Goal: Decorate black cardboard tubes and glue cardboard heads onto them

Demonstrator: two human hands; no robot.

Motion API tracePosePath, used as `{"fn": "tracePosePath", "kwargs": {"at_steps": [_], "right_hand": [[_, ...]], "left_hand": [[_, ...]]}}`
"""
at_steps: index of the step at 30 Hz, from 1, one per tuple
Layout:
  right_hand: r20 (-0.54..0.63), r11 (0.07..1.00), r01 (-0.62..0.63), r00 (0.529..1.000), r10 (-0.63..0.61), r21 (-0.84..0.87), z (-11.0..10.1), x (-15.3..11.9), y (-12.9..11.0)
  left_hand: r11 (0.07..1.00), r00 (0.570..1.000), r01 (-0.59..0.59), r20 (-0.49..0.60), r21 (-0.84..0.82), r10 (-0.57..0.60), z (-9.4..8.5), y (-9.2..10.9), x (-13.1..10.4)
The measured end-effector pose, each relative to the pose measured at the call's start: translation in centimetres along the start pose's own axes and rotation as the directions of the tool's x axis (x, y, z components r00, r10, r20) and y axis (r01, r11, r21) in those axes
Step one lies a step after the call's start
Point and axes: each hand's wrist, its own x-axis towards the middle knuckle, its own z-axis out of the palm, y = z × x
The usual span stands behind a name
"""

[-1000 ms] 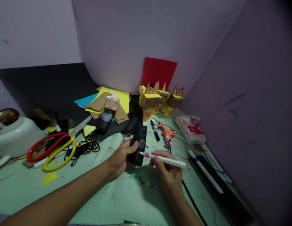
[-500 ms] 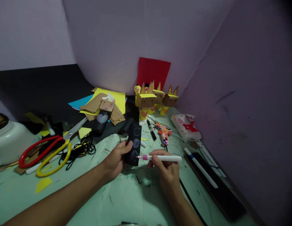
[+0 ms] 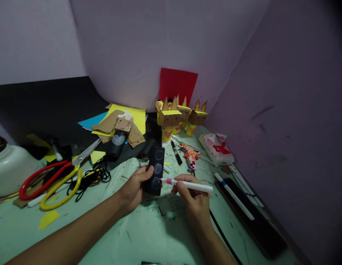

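A strip of black paper (image 3: 152, 188) is gripped at its left edge by my left hand (image 3: 137, 184), thumb on top. Three round shapes run down it: the top one is only an outline, the middle one is filled in pale, and the lowest is partly shaded. Between the fingers of my right hand (image 3: 194, 191) lies a white marker (image 3: 198, 186) with a pink band. Its tip points left and meets the lowest shape, or hovers very close over it.
Red-and-yellow scissors (image 3: 77, 162) lie at left by tangled black cord (image 3: 97, 178). Behind are coloured papers (image 3: 137, 116), a cardboard-headed figure (image 3: 123, 125), and several yellow box-headed figures (image 3: 171, 120). A glue gun (image 3: 190, 156), a tissue pack (image 3: 217, 148) and another marker (image 3: 234, 197) sit right.
The marker's tip has shifted slightly upward on the lowest shape, and the marker tilts a little more. My left hand keeps its hold on the paper. The whole view has shifted slightly.
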Motion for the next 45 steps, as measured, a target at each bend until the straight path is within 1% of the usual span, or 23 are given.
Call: {"fn": "tracePosePath", "kwargs": {"at_steps": [3, 5, 7, 9, 10, 12, 16, 20, 23, 28, 34, 37, 40, 45], "right_hand": [[-0.005, 1.000, -0.008, 1.000, 0.008, -0.006, -0.1, 0.0, 0.0], [-0.040, 0.997, -0.024, 0.999, 0.027, 0.074, -0.2, 0.2, 0.1], [-0.055, 0.979, -0.039, 0.997, 0.051, 0.202, -0.3, 0.4, 0.4], [-0.036, 0.956, -0.057, 0.997, 0.070, 0.289, -0.5, 0.7, 0.6], [-0.015, 0.951, -0.069, 0.997, 0.078, 0.303, -0.6, 0.8, 0.7], [0.018, 0.954, -0.092, 0.996, 0.091, 0.284, -0.7, 0.8, 0.7], [0.028, 0.971, -0.102, 0.995, 0.098, 0.217, -0.7, 0.5, 0.4], [0.056, 0.983, -0.027, 0.998, 0.017, 0.179, -0.4, 0.1, 0.2], [0.049, 0.994, 0.013, 0.999, -0.019, 0.113, -0.3, 0.0, 0.4], [0.059, 0.997, 0.003, 0.998, -0.007, 0.075, -0.1, -0.2, 0.3], [0.076, 0.999, -0.014, 0.997, 0.011, 0.044, -0.1, -0.3, 0.2], [0.096, 0.996, -0.040, 0.995, 0.032, 0.075, -0.2, -0.3, 0.2], [0.083, 0.995, -0.041, 0.996, 0.033, 0.092, -0.2, -0.3, 0.2], [0.104, 0.999, -0.036, 0.994, 0.032, 0.040, -0.2, -0.3, 0.3]], "left_hand": [[1.000, 1.000, 0.002, -0.015, 0.006, -0.002, 0.1, 0.0, 0.0], [1.000, 1.000, 0.001, -0.018, 0.005, -0.001, 0.0, 0.0, 0.0], [1.000, 1.000, -0.003, -0.001, -0.002, 0.003, 0.0, 0.0, 0.1], [1.000, 1.000, -0.002, 0.013, -0.010, 0.003, -0.1, 0.0, 0.1], [1.000, 1.000, 0.000, 0.011, -0.013, 0.000, -0.2, 0.0, 0.2], [1.000, 1.000, 0.010, -0.005, -0.018, -0.010, -0.3, 0.0, 0.2], [0.999, 0.999, 0.016, -0.031, -0.033, -0.017, -0.2, 0.0, 0.3], [1.000, 0.999, 0.021, -0.034, -0.013, -0.022, -0.1, 0.1, 0.3], [1.000, 0.999, 0.018, -0.026, -0.016, -0.019, 0.0, 0.1, 0.3], [1.000, 1.000, 0.015, -0.027, -0.022, -0.016, 0.0, 0.0, 0.2], [1.000, 1.000, 0.001, 0.015, -0.007, -0.001, -0.1, 0.0, 0.1], [1.000, 1.000, -0.009, 0.027, 0.008, 0.009, -0.1, -0.1, 0.2], [1.000, 1.000, -0.013, 0.024, 0.005, 0.013, -0.1, -0.1, 0.2], [1.000, 0.999, -0.014, 0.036, -0.010, 0.014, -0.2, -0.2, 0.2]]}}
